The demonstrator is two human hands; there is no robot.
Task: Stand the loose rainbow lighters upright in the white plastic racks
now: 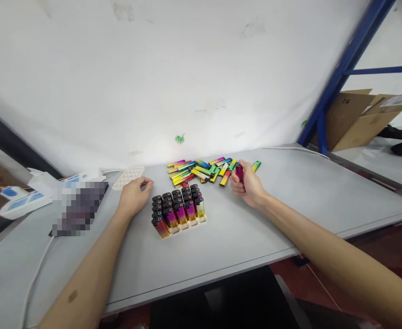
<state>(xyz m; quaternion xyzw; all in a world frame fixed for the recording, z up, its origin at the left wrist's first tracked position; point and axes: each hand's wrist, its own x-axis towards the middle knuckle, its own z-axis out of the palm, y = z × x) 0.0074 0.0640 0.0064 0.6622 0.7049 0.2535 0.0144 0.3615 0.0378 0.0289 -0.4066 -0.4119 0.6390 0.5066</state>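
Lighter [239, 172] — in right fingers [235, 184]

Apparently a workshop: grey bench [290, 183], blue metal frame [345, 68], cardboard box [365, 125], tray [184, 228] of lighters [180, 214]

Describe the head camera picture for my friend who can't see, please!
A person's right hand holds a purplish lighter beside loose colourful lighters on a grey table. Closer to us, more lighters stand upright in a cream tray, and the left hand is to its left.
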